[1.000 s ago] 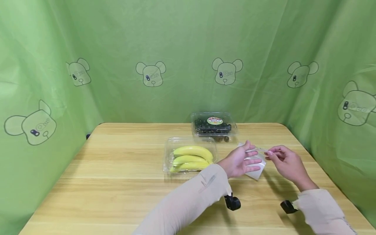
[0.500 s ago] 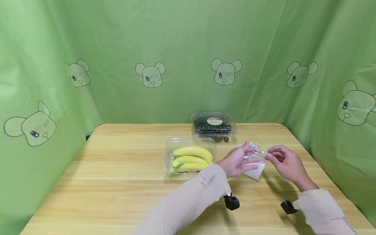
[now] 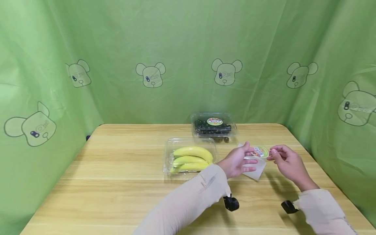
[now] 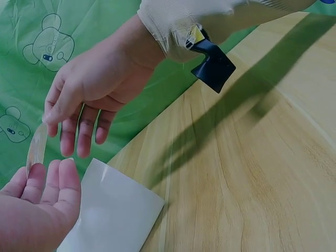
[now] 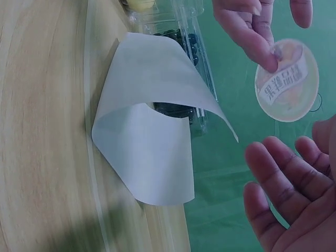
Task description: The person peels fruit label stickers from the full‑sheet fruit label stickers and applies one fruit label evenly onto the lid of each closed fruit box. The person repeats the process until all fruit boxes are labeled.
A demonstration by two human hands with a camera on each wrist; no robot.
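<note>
My left hand [image 3: 235,162] is turned palm inward with its fingers spread. An oval fruit sticker [image 3: 260,152], printed in colour with a green rim, lies between its index and middle fingers; my left thumb stands apart. At the sticker's other edge, my right hand [image 3: 289,166] pinches with thumb and forefinger, the thumb overlapping the edge in the left wrist view. Its remaining fingers hang loosely bent. In the right wrist view the sticker [image 5: 287,81] looks translucent, its lettering mirrored. Below both hands a curled white sheet [image 5: 144,152] lies on the table.
A clear lidded box [image 3: 176,143] of bananas [image 3: 192,151] stands left of my left hand. Behind it, a second clear box [image 3: 233,129] holds dark round fruit and bears a similar oval label [image 3: 214,121]. Green curtains [image 3: 188,39] enclose the wooden table [image 3: 123,195].
The sticker was seen edge-on a second ago, then showed its printed face, and now lies at a different angle. My right fingers shifted slightly along its edge; the boxes stayed put.
</note>
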